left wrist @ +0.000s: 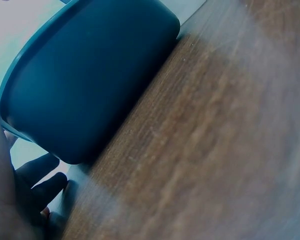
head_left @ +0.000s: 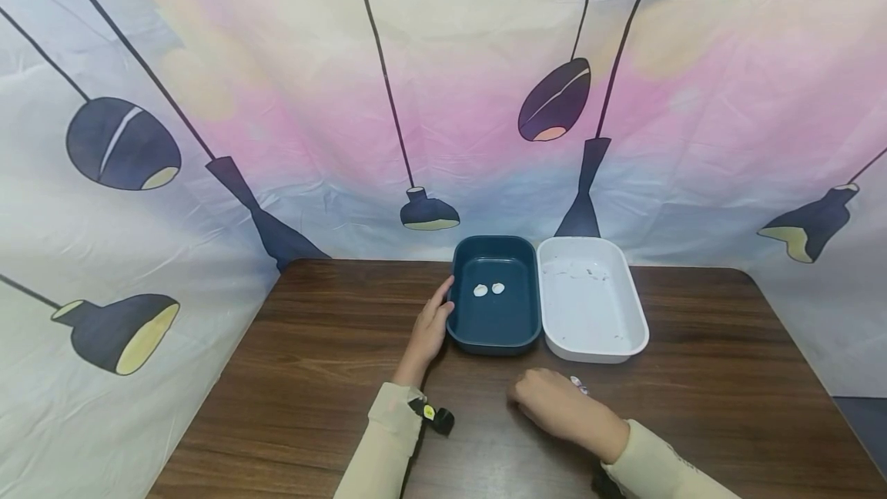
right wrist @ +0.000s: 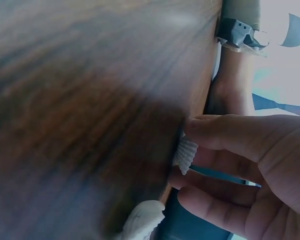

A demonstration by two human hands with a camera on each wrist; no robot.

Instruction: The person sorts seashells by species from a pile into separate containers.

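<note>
A dark teal dish [head_left: 495, 333] holds two small white seashells [head_left: 489, 289]. The left hand [head_left: 428, 329] rests against the dish's left side, its fingers fairly straight along the wall; the left wrist view shows the fingers [left wrist: 42, 175] by one end of the dish. Low over the table in front of the dishes, the right hand [head_left: 564, 410] is bent with fingertips down. In the right wrist view its thumb and fingers pinch a ribbed white seashell [right wrist: 186, 154] at the tabletop. Another pale seashell [right wrist: 144, 220] lies close by. The head view shows shells [head_left: 578, 385] just beyond the right hand.
A white dish [head_left: 596, 356] stands right beside the teal one, with small dark specks inside. Both sit near the back edge of the brown wooden table [head_left: 333, 360]. Behind hangs a cloth backdrop [head_left: 312, 60] printed with lamps.
</note>
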